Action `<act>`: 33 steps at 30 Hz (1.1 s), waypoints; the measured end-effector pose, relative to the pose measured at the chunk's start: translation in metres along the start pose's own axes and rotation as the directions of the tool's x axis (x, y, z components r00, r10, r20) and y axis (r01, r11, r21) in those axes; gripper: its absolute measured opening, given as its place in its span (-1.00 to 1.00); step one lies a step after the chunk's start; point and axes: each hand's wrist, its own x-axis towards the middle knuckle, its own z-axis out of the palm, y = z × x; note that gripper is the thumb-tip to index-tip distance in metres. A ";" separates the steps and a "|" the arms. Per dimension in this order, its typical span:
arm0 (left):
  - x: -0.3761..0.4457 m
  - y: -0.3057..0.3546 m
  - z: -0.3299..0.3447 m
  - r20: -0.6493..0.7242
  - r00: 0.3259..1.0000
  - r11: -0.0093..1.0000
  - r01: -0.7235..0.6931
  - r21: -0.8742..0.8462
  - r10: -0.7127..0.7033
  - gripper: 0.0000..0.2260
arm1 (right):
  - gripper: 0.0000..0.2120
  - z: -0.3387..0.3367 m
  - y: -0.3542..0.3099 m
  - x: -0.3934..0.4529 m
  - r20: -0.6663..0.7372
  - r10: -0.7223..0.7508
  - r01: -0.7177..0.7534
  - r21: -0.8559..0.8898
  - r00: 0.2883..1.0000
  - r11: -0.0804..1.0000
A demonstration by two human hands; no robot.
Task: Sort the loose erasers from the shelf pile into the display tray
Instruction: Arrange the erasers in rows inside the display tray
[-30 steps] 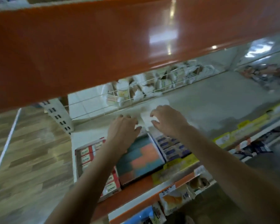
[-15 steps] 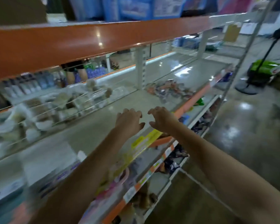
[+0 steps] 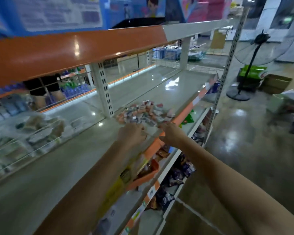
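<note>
Hands (image 3: 149, 133) near eraser pile (image 3: 143, 113) — labels blurred, unreadable.

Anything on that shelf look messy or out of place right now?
Yes: the erasers lie in a loose, jumbled heap on the grey shelf near its front edge, packs pointing every way. Both hands, left and right, reach toward it. Nothing looks damaged.

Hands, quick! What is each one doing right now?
Left hand: fingers curled, reaching toward the eraser pile; grip cannot be told.
Right hand: same, cannot be told.
</note>
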 end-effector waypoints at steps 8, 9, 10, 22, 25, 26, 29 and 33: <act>0.120 -0.006 0.001 -0.108 0.994 0.999 0.030 0.026 -0.027 -0.63 | -0.63 -0.017 0.062 0.115 0.016 0.028 -0.030 0.106 0.999 0.994; 0.132 -0.008 0.001 -0.108 0.993 0.999 0.049 0.014 -0.047 -0.65 | -0.64 -0.017 0.069 0.126 0.013 0.017 -0.018 0.094 1.000 0.995; 0.141 -0.011 0.002 -0.105 0.993 0.998 0.062 0.009 -0.061 -0.67 | -0.63 -0.017 0.075 0.136 0.011 0.009 -0.009 0.086 1.000 0.996; 0.194 -0.024 0.024 -0.049 0.968 0.969 0.248 0.017 -0.247 -0.61 | -0.69 0.005 0.126 0.251 0.078 -0.222 0.217 0.065 0.972 0.974; 0.200 -0.024 0.027 -0.077 0.954 0.956 0.293 0.026 -0.291 -0.56 | -0.73 0.013 0.137 0.268 0.033 -0.318 0.316 0.067 0.947 0.946; 0.200 -0.023 0.027 -0.098 0.949 0.952 0.304 0.024 -0.300 -0.56 | -0.73 0.014 0.141 0.272 0.027 -0.351 0.348 0.084 0.936 0.934; 0.194 -0.014 0.027 -0.174 0.923 0.940 0.334 -0.073 -0.342 -0.63 | -0.73 0.015 0.152 0.278 -0.020 -0.429 0.425 0.189 0.903 0.885; 0.170 0.003 0.019 -0.249 0.848 0.870 0.392 -0.300 -0.468 -0.84 | -0.72 0.002 0.151 0.270 -0.099 -0.474 0.468 0.428 0.875 0.773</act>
